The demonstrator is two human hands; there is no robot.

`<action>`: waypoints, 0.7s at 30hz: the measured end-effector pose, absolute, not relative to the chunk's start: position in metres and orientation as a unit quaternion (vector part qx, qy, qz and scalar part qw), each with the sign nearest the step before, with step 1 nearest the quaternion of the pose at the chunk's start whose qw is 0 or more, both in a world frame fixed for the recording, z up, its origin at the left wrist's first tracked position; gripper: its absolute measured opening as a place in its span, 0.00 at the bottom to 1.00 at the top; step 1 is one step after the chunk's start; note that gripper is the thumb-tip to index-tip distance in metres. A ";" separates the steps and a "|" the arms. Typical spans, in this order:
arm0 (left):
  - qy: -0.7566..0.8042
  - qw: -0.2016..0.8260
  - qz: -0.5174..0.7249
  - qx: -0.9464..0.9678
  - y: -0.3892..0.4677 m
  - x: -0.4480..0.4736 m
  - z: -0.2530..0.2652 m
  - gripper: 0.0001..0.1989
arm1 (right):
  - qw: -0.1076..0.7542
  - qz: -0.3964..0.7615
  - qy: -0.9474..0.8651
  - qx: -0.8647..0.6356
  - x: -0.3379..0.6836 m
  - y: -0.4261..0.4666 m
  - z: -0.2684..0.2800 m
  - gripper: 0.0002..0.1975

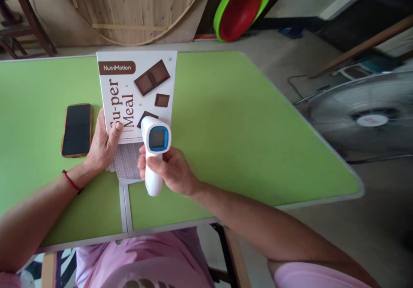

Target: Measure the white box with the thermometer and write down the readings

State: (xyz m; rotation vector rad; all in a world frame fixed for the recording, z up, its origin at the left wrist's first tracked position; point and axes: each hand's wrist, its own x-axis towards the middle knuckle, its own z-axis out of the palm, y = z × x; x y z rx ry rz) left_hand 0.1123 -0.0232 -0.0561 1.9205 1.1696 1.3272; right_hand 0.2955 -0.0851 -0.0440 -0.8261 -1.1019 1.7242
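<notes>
My left hand [105, 144] is closed on the lower left edge of a white box [155, 72] printed with chocolate pieces and "NutriMotion Su-per Meal", its thumb on the front. The fingers behind the box are hidden. My right hand [171, 167] grips the handle of a white infrared thermometer [154, 180] with a blue-framed screen, which looks dark grey. The thermometer's head covers the lower right part of the box from my view. Below the box, a patterned grey sheet or packet [129, 161] shows, partly hidden by my hands.
A smartphone [76, 130] with a dark screen lies left of the box on the green table [241, 141]. A fan [371, 116] stands beyond the right edge. Behind the table are a round wooden board [135, 4] and green and red basins [240, 12].
</notes>
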 end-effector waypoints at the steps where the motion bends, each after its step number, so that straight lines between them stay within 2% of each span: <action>1: 0.433 0.261 0.490 0.710 -0.023 0.112 -0.056 0.26 | 0.449 0.697 -0.446 -0.338 0.296 -0.085 -0.044 0.18; 5: 0.443 0.277 0.491 0.697 -0.024 0.110 -0.053 0.27 | 0.445 0.696 -0.442 -0.349 0.297 -0.085 -0.044 0.20; 15: 0.437 0.439 0.449 0.644 -0.008 0.099 -0.044 0.26 | 0.439 0.689 -0.454 -0.355 0.300 -0.084 -0.042 0.19; 21: 0.421 0.447 0.438 0.656 -0.007 0.097 -0.045 0.23 | 0.434 0.675 -0.472 -0.366 0.305 -0.082 -0.038 0.18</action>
